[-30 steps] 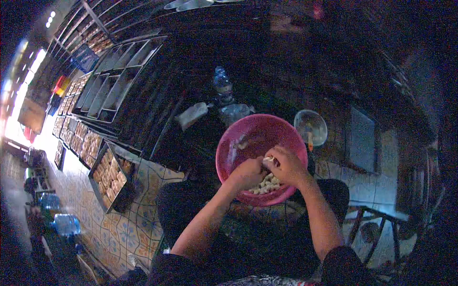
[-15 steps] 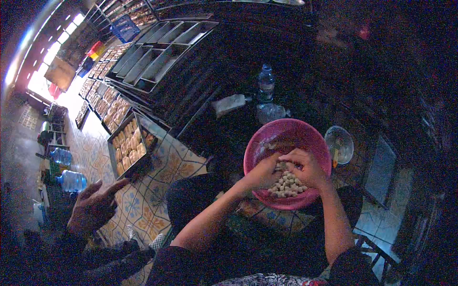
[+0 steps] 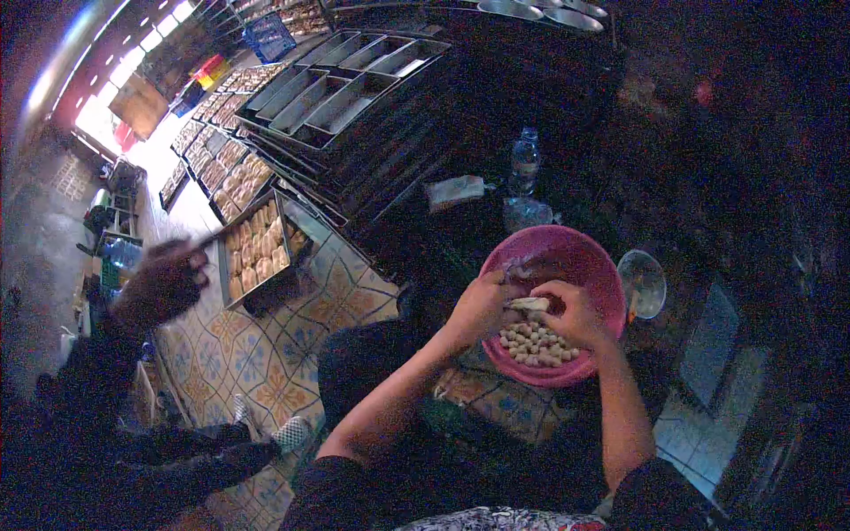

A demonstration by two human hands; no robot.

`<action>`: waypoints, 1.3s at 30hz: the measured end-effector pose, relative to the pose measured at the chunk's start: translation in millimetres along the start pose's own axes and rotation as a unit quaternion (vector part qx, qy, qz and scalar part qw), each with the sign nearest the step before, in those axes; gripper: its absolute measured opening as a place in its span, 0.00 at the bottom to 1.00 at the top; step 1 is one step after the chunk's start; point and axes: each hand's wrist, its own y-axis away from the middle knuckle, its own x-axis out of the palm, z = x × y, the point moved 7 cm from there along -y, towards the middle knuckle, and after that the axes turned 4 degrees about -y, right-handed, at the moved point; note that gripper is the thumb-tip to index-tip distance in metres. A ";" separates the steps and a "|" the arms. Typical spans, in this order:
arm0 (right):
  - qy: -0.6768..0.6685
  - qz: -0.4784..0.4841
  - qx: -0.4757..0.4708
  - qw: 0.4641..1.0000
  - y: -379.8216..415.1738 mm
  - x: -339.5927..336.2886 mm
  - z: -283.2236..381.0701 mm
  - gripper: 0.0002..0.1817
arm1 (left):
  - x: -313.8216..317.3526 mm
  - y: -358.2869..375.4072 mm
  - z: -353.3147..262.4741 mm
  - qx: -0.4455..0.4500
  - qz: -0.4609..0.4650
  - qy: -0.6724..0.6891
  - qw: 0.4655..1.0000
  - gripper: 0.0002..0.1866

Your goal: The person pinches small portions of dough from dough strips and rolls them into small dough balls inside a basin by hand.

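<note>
A pink basin [image 3: 605, 265] stands in front of me with several small pale dough balls [image 3: 537, 345] gathered in its lower part. Over the balls, a short pale strip of dough [image 3: 529, 303] stretches between my hands. My left hand [image 3: 478, 310] is closed at the strip's left end, its fingertips partly hidden. Thumb and fingers of my right hand [image 3: 574, 317] pinch the other end. Some whitish smears mark the basin's inner wall.
Beside the basin is a metal bowl [image 3: 643, 283]; behind it stands a plastic bottle [image 3: 525, 162]. Stacked baking pans [image 3: 354, 102] and a tray of buns [image 3: 257, 252] lie to the left. Another person's hand [image 3: 164, 281] reaches in at left.
My hands have lifted from among the balls, and the dough strip now shows between them. The view has shifted left. The other person's hand has moved up toward the bun tray.
</note>
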 end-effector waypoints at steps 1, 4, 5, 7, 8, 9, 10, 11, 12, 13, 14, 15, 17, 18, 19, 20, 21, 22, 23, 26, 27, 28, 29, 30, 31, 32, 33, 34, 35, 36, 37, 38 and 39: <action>0.002 0.025 0.010 1.000 -0.2 1.0 -3.8 0.18 | -0.9 1.0 -1.8 0.028 -0.028 -0.013 0.999 0.21; 0.030 0.068 0.022 0.997 2.1 -3.5 -10.5 0.16 | -5.9 9.5 -15.4 0.030 -0.035 -0.047 0.998 0.21; 0.028 0.064 0.028 0.997 2.8 -5.5 -10.0 0.15 | -7.4 10.1 -20.3 0.049 -0.036 -0.069 0.996 0.19; 0.023 0.054 0.031 0.998 4.2 -8.1 -5.3 0.13 | -7.1 11.5 -20.9 0.068 -0.031 -0.083 0.994 0.19; 0.032 0.039 0.026 0.998 4.6 -9.7 -5.2 0.13 | -6.1 12.6 -21.1 0.083 -0.022 -0.095 0.992 0.19; 0.041 0.025 0.022 0.999 5.6 -10.5 -6.1 0.12 | -13.7 12.9 -28.2 0.084 -0.023 -0.097 0.992 0.19; 0.042 0.026 0.020 0.999 6.9 -9.6 -10.1 0.12 | -23.2 10.9 -33.7 0.026 -0.001 -0.058 0.998 0.19; 0.049 0.022 0.012 0.998 8.5 -9.1 -14.8 0.12 | -27.3 11.0 -33.8 -0.033 0.020 -0.018 0.999 0.19; 0.055 0.017 0.003 0.998 9.2 -10.1 -17.5 0.12 | -25.1 10.8 -30.0 -0.034 0.016 -0.019 0.999 0.19; 0.056 0.017 -0.002 0.998 11.7 -10.5 -19.3 0.12 | -16.7 9.9 -30.2 0.039 0.014 -0.125 0.991 0.19; 0.062 0.008 -0.025 0.998 15.9 -11.4 -18.7 0.14 | -5.5 9.8 -29.9 0.110 0.013 -0.229 0.967 0.19; 0.068 -0.001 -0.046 0.997 18.7 -11.7 -17.5 0.16 | 7.9 5.1 -20.8 0.108 0.012 -0.231 0.967 0.19; 0.070 0.004 -0.036 0.997 25.0 -14.8 -4.7 0.18 | 42.9 -5.2 -0.2 0.005 0.079 0.021 0.997 0.15; 0.074 0.007 -0.024 0.997 27.9 -14.8 -0.6 0.20 | 46.4 -7.1 -4.0 0.003 0.079 0.023 0.997 0.15; 0.075 0.008 -0.022 0.997 29.8 -10.6 -0.2 0.20 | 47.9 -9.7 -10.4 0.024 0.069 0.028 0.997 0.17; 0.068 -0.017 -0.056 0.996 32.0 -8.3 4.0 0.20 | 49.5 -12.3 -17.4 0.045 0.060 0.033 0.997 0.19; 0.061 -0.043 -0.091 0.993 34.0 -8.0 5.7 0.20 | 47.3 -14.8 -29.2 0.048 0.062 0.035 0.996 0.19; 0.061 -0.044 -0.089 0.993 32.9 -4.3 -2.4 0.20 | 47.2 -16.1 -37.8 -0.006 0.106 -0.020 0.994 0.20; 0.065 -0.031 -0.049 0.996 29.7 3.3 -17.7 0.19 | 44.3 -15.6 -44.0 -0.060 0.149 -0.076 0.984 0.22; 0.083 -0.010 0.024 0.996 27.0 11.0 -34.7 0.18 | 23.6 -23.3 -57.3 -0.063 0.157 -0.123 0.978 0.25; 0.099 -0.004 0.055 0.994 25.3 11.3 -38.7 0.19 | 33.2 -26.6 -47.4 -0.062 0.156 -0.123 0.978 0.25; 0.101 -0.004 0.054 0.993 23.8 8.6 -33.0 0.19 | 40.6 -35.3 -38.1 -0.007 0.063 -0.096 0.993 0.24; 0.161 0.035 0.082 0.983 23.1 7.7 -27.7 0.19 | 38.1 -39.4 -36.5 0.047 -0.033 -0.068 0.996 0.24; 0.219 0.073 0.109 0.967 23.5 7.5 -26.4 0.20 | 33.8 -42.3 -37.7 0.046 -0.034 -0.067 0.996 0.24; 0.220 0.074 0.109 0.967 22.2 5.6 -24.7 0.20 | 39.7 -46.4 -23.3 -0.052 0.047 0.064 0.995 0.22; 0.140 0.048 0.115 0.982 20.7 1.7 -23.2 0.20 | 48.0 -45.1 -12.5 -0.149 0.129 0.192 0.962 0.21; 0.060 0.020 0.120 0.991 19.7 -1.7 -22.7 0.21 | 44.0 -47.5 -9.2 -0.149 0.128 0.192 0.962 0.21; 0.060 0.020 0.120 0.991 21.1 -0.6 -29.3 0.21 | 37.7 -50.6 -9.0 -0.118 0.123 0.153 0.973 0.19; 0.068 -0.011 0.096 0.993 23.0 -3.0 -38.7 0.21 | 32.0 -52.4 -10.4 -0.086 0.117 0.112 0.983 0.18; 0.075 -0.043 0.071 0.994 23.9 -7.4 -40.8 0.21 | 33.3 -51.4 -5.5 -0.085 0.116 0.111 0.983 0.18; 0.076 -0.043 0.070 0.994 24.9 -8.2 -46.4 0.21 | 31.7 -50.4 -7.7 -0.037 0.095 0.175 0.979 0.18; 0.038 -0.043 0.078 0.995 25.5 -7.8 -54.0 0.21 | 29.2 -49.1 -9.1 0.011 0.072 0.237 0.969 0.18; 0.000 -0.042 0.086 0.995 24.0 -8.2 -52.1 0.21 | 25.4 -47.8 -9.1 0.010 0.070 0.236 0.969 0.18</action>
